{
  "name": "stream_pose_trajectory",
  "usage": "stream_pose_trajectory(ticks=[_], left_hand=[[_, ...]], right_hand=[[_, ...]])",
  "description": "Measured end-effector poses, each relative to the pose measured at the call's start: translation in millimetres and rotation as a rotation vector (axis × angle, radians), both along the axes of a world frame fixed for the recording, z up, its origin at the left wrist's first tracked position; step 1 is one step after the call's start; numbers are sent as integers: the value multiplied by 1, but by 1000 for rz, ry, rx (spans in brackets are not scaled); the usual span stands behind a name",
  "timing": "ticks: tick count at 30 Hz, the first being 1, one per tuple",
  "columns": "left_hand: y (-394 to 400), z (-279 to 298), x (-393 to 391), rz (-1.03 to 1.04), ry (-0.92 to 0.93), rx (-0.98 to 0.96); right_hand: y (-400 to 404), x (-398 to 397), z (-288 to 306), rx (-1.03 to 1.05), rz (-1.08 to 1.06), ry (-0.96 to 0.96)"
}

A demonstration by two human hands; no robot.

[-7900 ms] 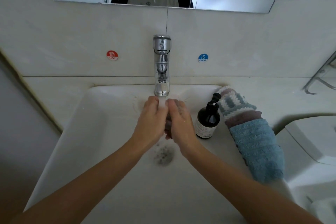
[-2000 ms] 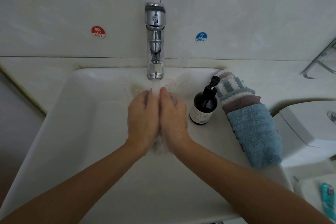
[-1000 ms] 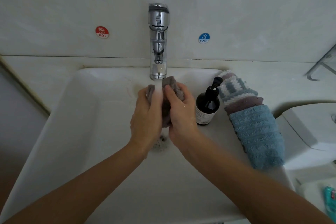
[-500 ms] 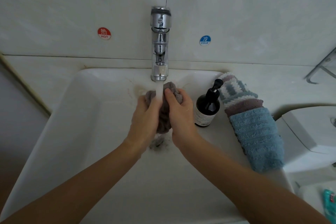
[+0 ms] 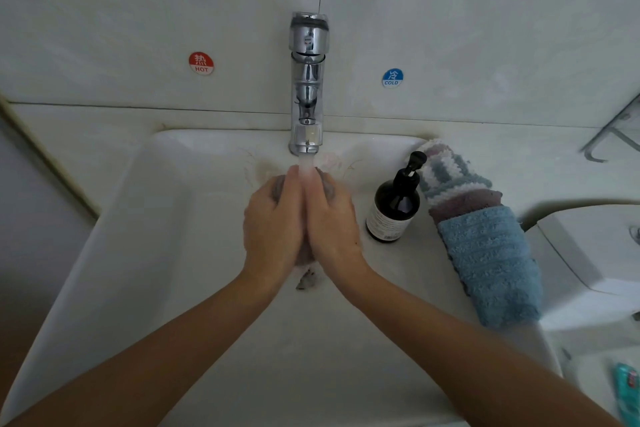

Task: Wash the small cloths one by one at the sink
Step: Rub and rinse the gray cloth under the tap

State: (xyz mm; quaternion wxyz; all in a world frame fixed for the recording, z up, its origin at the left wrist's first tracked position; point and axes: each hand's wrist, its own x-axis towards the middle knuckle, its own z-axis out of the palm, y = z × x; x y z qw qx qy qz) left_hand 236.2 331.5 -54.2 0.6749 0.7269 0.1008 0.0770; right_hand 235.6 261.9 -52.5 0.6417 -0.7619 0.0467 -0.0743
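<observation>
left hand [image 5: 273, 225], right hand [image 5: 330, 224]: now pressed side by side, fingers curled and clamped on grey cloth [image 5: 304, 255], which half a second ago stood proud above them; squeezing phase judged.
cloth: in sink [image 5: 149, 253], under running tap [image 5: 307, 87].
pile [image 5: 485, 243]: unwashed, on right rim.

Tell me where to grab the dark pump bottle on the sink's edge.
Grip the dark pump bottle round its wide round body, coming from the left over the white sink; it stands upright, the folded cloths crowd its right, and the pump neck is thin.
</observation>
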Motion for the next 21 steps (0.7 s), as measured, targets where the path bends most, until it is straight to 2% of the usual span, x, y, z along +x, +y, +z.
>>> stream_pose_trajectory(ticks=[4,9,13,18,21], left_hand=[[-1,0,4,16,-4,-12],[1,1,6,-52,-66,2],[-2,8,-1,-112,-107,-80],[-3,4,-3,-144,-157,-76],[-1,-6,1,-97,-211,53]], right_hand=[[-2,3,-2,-8,0,57],[-3,0,-3,60,-82,-54],[-2,0,-5,153,-128,-97],[-8,2,-3,352,-141,-17],[-10,1,1,445,-94,101]])
